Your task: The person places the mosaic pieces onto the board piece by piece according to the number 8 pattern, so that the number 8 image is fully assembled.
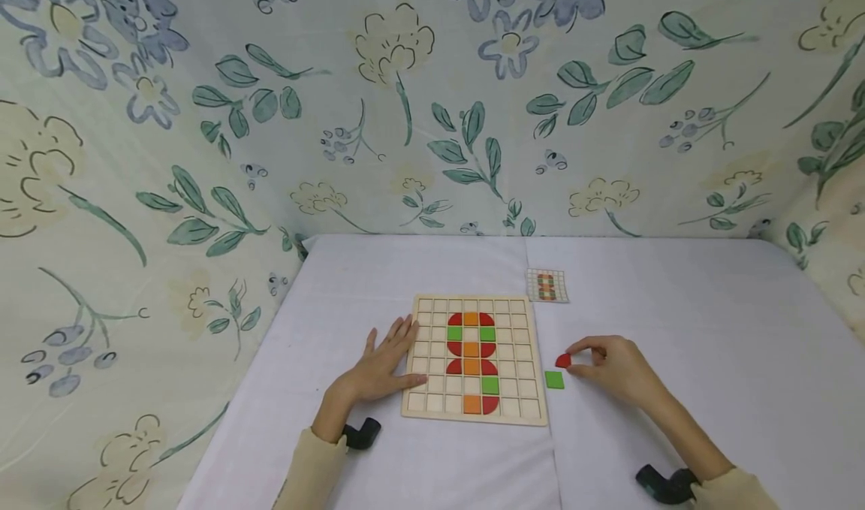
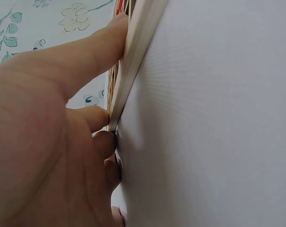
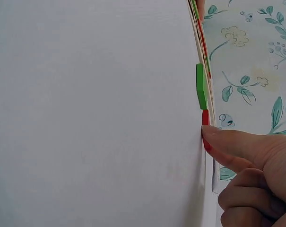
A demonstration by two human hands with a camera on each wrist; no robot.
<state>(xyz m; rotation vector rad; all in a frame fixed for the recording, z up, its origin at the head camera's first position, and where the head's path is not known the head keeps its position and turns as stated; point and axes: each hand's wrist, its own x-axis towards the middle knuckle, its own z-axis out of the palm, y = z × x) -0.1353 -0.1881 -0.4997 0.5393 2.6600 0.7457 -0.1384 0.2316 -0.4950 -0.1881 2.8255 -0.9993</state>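
A square wooden grid board (image 1: pixel 432 405) lies on the table, with red quarter-round, orange square and green square pieces set in its middle columns. Along its left edge rests my left hand (image 1: pixel 375 367), fingers stretched out and thumb over the rim; the left wrist view shows the thumb on the board's side (image 2: pixel 133 61). My right hand (image 1: pixel 618 363) pinches a red quarter-round piece (image 1: pixel 562 360) between thumb and forefinger, just right of the board. Beside that piece lies a loose green square (image 1: pixel 555 380), seen edge-on in the right wrist view as a green tile (image 3: pixel 200 86).
A small pattern card (image 1: pixel 547 285) with a printed grid lies behind the board's right corner. White cloth (image 1: pixel 676 292) covers the table, and a floral curtain (image 1: pixel 405 157) hangs behind and to the left. Black devices (image 1: pixel 363 433) sit at both wrists.
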